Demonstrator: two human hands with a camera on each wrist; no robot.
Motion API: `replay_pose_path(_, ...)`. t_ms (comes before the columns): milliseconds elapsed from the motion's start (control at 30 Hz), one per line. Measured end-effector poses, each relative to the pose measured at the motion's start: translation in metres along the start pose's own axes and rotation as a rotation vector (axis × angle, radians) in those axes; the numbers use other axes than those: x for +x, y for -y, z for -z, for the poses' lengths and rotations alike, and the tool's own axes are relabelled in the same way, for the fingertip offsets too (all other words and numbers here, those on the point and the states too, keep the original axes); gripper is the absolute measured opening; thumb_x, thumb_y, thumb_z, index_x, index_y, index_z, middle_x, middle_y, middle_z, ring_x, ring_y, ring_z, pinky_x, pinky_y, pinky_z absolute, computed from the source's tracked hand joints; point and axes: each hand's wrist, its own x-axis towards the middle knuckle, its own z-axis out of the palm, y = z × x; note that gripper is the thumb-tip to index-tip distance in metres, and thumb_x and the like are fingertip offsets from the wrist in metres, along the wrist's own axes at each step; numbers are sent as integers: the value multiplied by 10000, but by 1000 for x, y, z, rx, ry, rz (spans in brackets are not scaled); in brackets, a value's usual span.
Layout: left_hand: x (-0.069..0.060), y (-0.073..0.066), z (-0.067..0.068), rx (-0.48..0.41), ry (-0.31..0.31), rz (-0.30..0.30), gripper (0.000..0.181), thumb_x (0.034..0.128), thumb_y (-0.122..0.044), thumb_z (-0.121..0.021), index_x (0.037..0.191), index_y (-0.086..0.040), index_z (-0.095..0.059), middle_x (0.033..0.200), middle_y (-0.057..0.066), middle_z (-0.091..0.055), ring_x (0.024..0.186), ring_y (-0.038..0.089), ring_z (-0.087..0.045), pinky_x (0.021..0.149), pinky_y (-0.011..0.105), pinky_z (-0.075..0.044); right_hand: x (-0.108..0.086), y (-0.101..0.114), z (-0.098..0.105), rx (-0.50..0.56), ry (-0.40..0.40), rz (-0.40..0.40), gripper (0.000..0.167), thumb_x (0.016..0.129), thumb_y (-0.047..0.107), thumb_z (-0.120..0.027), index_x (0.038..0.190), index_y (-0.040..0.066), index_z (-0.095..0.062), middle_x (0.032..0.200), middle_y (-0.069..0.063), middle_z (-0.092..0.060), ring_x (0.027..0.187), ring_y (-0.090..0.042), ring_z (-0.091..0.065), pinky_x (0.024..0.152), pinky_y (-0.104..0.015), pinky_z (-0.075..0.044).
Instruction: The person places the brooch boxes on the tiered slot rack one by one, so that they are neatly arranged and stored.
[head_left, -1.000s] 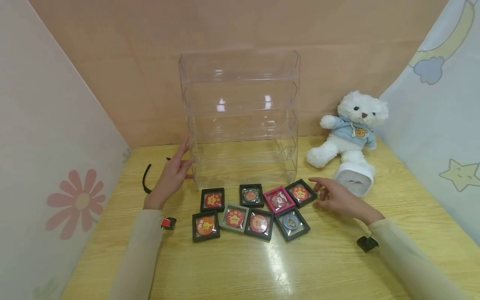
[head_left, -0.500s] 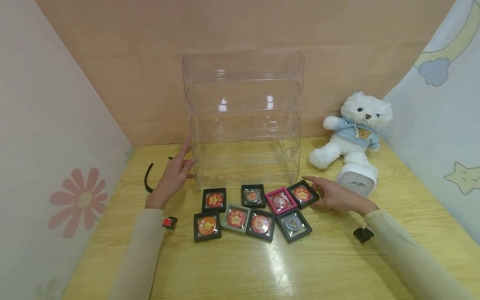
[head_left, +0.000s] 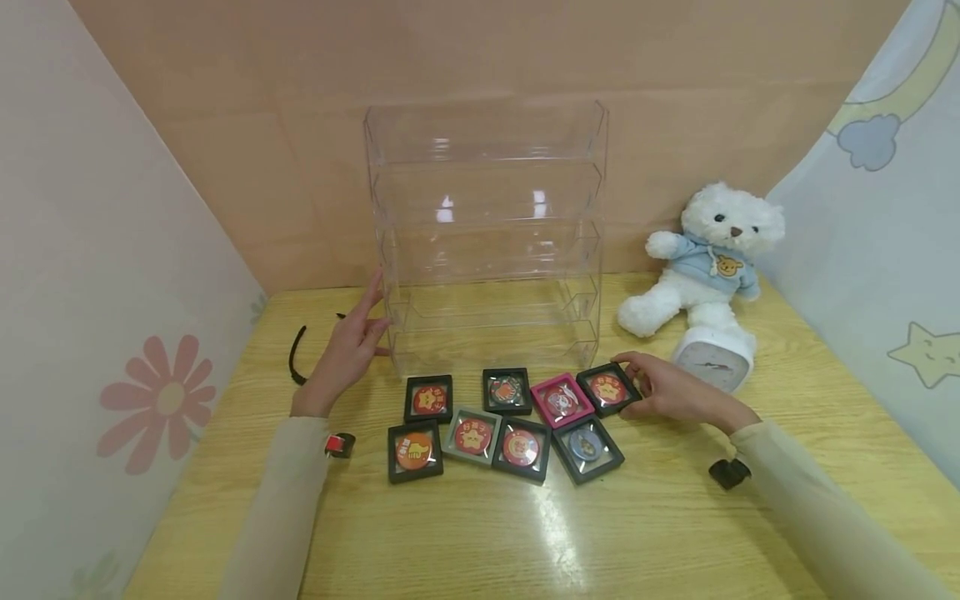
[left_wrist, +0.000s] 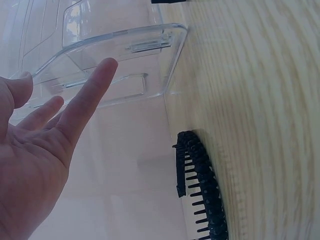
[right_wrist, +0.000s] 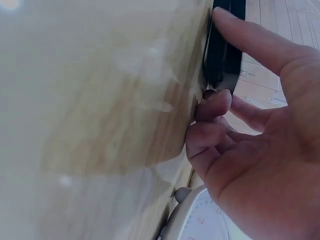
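Observation:
A clear acrylic rack with stacked tiers stands upright at the back of the table. My left hand is at its left side, fingers fairly straight; in the left wrist view the fingers lie along the clear side panel. In front of the rack lie several small square display frames with round badges inside. My right hand pinches the rightmost one, a black frame with a red star badge. The right wrist view shows thumb and fingertips on the edges of this black frame.
A pink frame and a black frame with a blue badge lie close beside the held one. A white clock and a white teddy bear are at the right. A black toothed headband lies left of the rack.
My right hand has come in to the rightmost black frame and now pinches it; that frame has turned slightly. My left hand stays at the rack.

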Motion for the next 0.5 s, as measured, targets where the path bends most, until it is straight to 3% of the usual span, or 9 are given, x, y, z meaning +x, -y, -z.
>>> replay_pose_path(33,-1,-6,1,5,1,0,721,1077,-6,-447,1650,-172,-43,1580,315,-256,1163,511,-582,689,369,-636,-1,0,0,14,-8,0,863,776,234,-898,1447,-43,-431,1089,-117,-596,815,-201,-550,663,-283,-512)
replay_pose_path(267,-1,-5,1,-12,-2,1,727,1075,1,-450,1650,-174,-41,1579,327,-242,1152,527,-578,728,582,-603,-8,1,-1,126,-44,1,844,768,181,-912,1396,-84,-416,1130,-181,-580,862,-224,-577,690,-265,-534)
replay_pose_path(500,-2,-8,0,-13,1,0,724,1074,7,-447,1648,-157,-38,1576,330,-247,1141,528,-583,732,580,-603,-17,-1,-1,211,-23,-1,829,809,152,-879,1420,-97,-377,1101,-166,-634,952,-258,-612,771,-278,-562)
